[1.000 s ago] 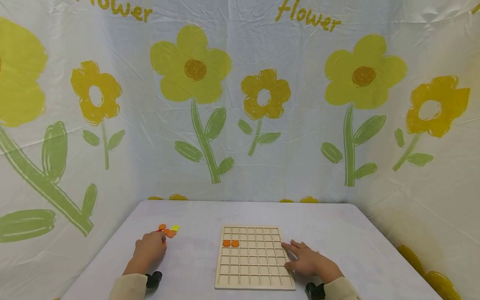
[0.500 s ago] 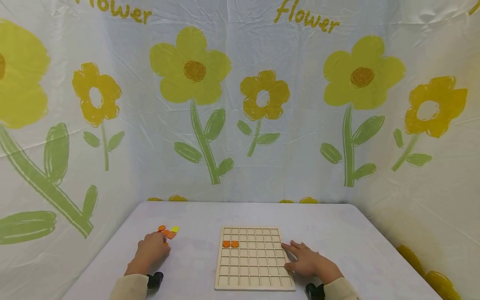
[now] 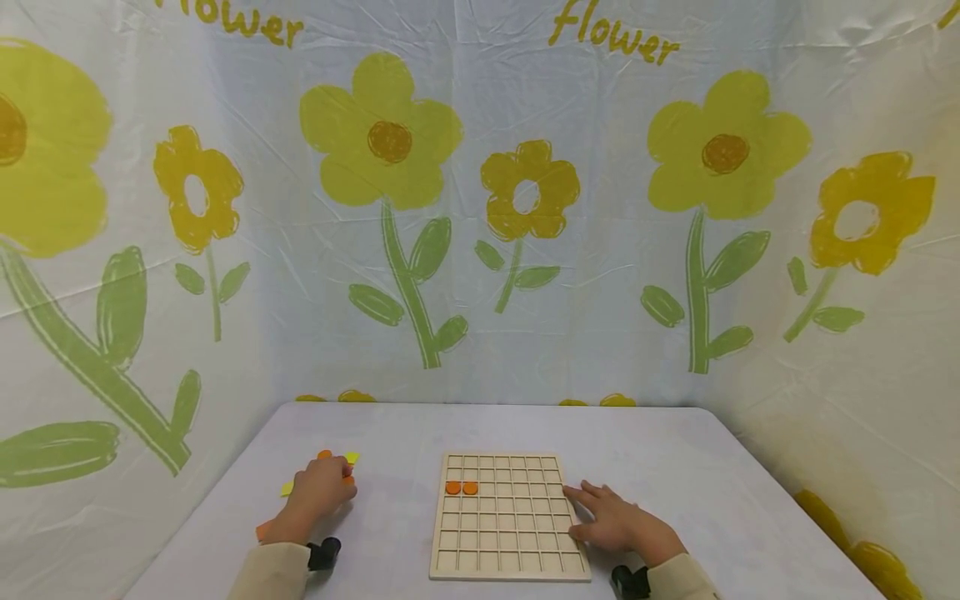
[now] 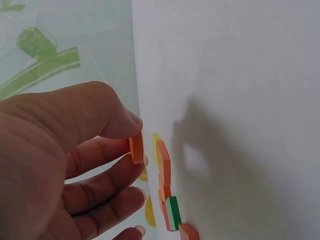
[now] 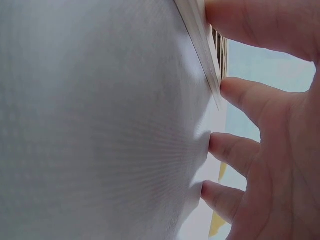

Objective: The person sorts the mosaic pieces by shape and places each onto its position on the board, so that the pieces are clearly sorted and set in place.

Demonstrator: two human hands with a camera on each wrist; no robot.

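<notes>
My left hand [image 3: 321, 492] is at the left of the table, over a small group of coloured flat pieces. Between thumb and fingers it pinches an orange tile [image 4: 136, 148], seen edge-on in the left wrist view. Below it lie more pieces, among them an orange piece [image 4: 164, 165] and a green piece [image 4: 173, 213]. A pale wooden grid board [image 3: 510, 533] lies in the middle of the table. Two orange discs [image 3: 461, 487] sit side by side in its left cells. My right hand [image 3: 618, 521] rests with spread fingers, two fingertips touching the board's right edge.
Around the left hand are a yellow piece [image 3: 287, 490], an orange piece [image 3: 263, 529] and another yellow piece [image 3: 352, 458]. A flower-printed cloth [image 3: 600, 275] hangs behind and at both sides of the white table [image 3: 697, 467].
My left hand has moved right and slightly away over the pieces, uncovering a yellow and an orange piece at its left. The right hand and the board stay where they were.
</notes>
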